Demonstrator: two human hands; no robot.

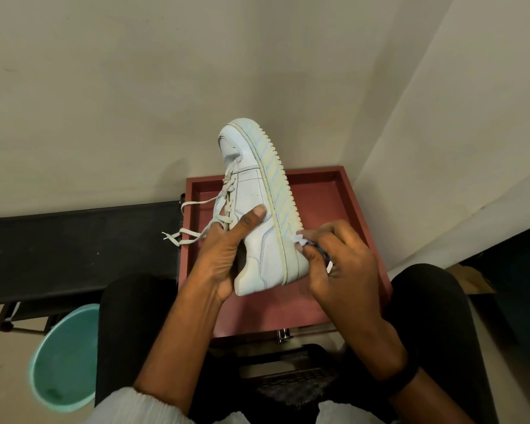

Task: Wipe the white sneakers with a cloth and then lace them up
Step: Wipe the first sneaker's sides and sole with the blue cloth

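Your left hand (224, 255) gripped the sneaker (257, 203) near the heel, thumb laid along the side panel and fingers wrapped over the collar. This turned the sole edge toward your right hand (340, 264). That hand's fingers were bunched round a small cloth (300, 240), pressed to the midsole near the heel. The sneaker was held above the red tray (334, 203), toe pointing away, probably to catch dirt. The laces (196, 231) hung loose. No brand or writing was legible.
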